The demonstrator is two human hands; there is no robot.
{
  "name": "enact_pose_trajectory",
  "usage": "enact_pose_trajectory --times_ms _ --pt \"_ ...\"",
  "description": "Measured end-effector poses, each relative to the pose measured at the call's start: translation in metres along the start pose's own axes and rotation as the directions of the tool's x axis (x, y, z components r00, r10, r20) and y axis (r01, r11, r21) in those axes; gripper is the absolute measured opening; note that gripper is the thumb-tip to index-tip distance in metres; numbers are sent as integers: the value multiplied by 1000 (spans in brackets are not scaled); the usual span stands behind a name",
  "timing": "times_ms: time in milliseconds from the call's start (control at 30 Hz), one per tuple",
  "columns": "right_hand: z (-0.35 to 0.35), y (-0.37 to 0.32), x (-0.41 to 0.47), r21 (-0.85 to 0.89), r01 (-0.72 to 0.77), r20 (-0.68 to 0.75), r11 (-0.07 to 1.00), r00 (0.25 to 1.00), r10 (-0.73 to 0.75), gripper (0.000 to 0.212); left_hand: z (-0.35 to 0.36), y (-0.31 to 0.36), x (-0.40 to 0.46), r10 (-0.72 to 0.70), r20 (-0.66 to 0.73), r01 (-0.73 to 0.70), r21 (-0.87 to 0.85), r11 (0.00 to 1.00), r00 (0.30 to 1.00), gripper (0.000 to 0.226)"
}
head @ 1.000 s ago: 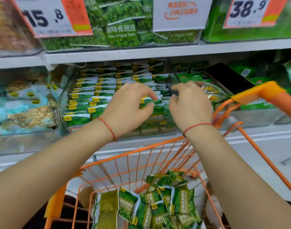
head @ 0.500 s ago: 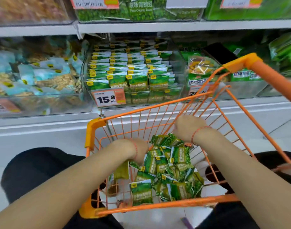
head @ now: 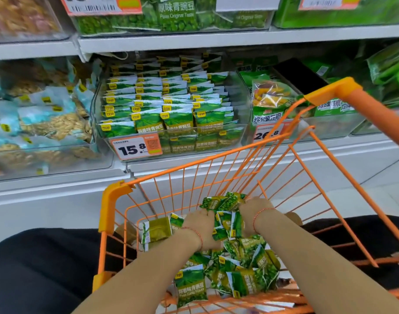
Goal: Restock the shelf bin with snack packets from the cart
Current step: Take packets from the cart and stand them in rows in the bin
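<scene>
An orange wire cart (head: 113, 201) stands in front of me with a pile of green snack packets (head: 246, 275) on its bottom. Both my hands are down inside it. My left hand (head: 199, 225) and my right hand (head: 254, 213) close from either side on a bunch of packets (head: 228, 223), with my fingers curled into the bunch and mostly hidden. Up on the lower shelf sits the clear shelf bin (head: 242, 114), holding neat rows of the same green packets (head: 171, 103) behind a 15.8 price tag (head: 136, 148).
A bin of pale blue nut packets (head: 42, 123) is left of the shelf bin. A bin of mixed vegetable crisps (head: 271, 103) with a 26.8 tag is to its right. The cart's orange handle (head: 361, 103) rises at right. Green bags fill the upper shelf (head: 176, 39).
Both hands left the shelf bin and dropped into the cart. They now press together around a bunch of packets. My view tilted down.
</scene>
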State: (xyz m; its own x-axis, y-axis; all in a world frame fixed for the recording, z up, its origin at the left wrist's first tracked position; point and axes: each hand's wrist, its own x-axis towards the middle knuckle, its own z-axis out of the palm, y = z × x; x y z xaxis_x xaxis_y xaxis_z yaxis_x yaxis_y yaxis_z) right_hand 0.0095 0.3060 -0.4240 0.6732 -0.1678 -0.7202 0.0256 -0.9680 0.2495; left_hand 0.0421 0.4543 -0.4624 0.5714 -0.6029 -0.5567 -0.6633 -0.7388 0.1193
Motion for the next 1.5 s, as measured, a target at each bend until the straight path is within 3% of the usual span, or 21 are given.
enact_pose_trajectory --times_ms 100,267,400,600,733,833,900,933,1000,1100,1133,1200,1267,1333,1400,1500 --pt "3 -8 2 -53 -3 44 999 999 6 47 -2 3 1 -4 28 6 -84 996 1000 87" --pt "5 -5 -2 109 9 -54 994 999 -3 47 -7 0 -7 0 81 16 -208 978 997 74" --pt "-8 1 -10 368 54 -86 928 996 -24 40 -27 -9 -14 -2 -55 -14 -289 957 998 35" --pt "-35 12 -28 615 45 -116 787 993 34 24 -55 -29 -41 -18 -164 -50 -401 915 986 25" --pt "-47 12 -41 863 72 -87 499 996 7 9 -76 -46 -56 -46 -245 -132 -662 738 968 18" --pt "-48 7 -55 987 69 -62 147 997 -52 49 -94 -47 -63 30 -356 -270 -649 711 934 12" --pt "-49 4 -67 993 72 -89 -97 980 -179 59 -101 -44 -63 18 -407 -311 -669 675 913 11" --pt "-49 4 -71 987 89 -119 -131 963 -241 64 -102 -41 -61 -8 -423 -311 -678 666 906 10" --pt "-46 5 -75 988 146 -152 -42 942 -298 70 -100 -36 -55 -69 -420 -284 -716 638 905 6" --pt "-40 6 -65 977 154 -124 149 973 -194 59 -87 -31 -46 -142 -328 -177 -771 612 934 7" --pt "-37 7 -61 969 126 -95 215 985 -145 67 -81 -32 -41 -142 -289 -115 -716 689 947 14" --pt "-31 9 -55 921 59 -36 386 997 -67 81 -64 -34 -38 -87 -115 27 -445 895 990 20" --pt "-23 10 -47 853 20 -8 522 1000 -26 83 -43 -34 -39 -84 109 103 -182 978 990 24" --pt "-20 11 -43 839 3 2 544 1000 -8 79 -26 -33 -41 -119 200 128 -33 991 973 27" --pt "-20 12 -43 872 2 -2 490 1000 -2 74 -18 -31 -42 -120 197 114 43 993 973 31" --pt "-23 15 -47 910 5 -10 415 1000 10 66 -26 -25 -43 -44 201 58 -63 996 979 24"
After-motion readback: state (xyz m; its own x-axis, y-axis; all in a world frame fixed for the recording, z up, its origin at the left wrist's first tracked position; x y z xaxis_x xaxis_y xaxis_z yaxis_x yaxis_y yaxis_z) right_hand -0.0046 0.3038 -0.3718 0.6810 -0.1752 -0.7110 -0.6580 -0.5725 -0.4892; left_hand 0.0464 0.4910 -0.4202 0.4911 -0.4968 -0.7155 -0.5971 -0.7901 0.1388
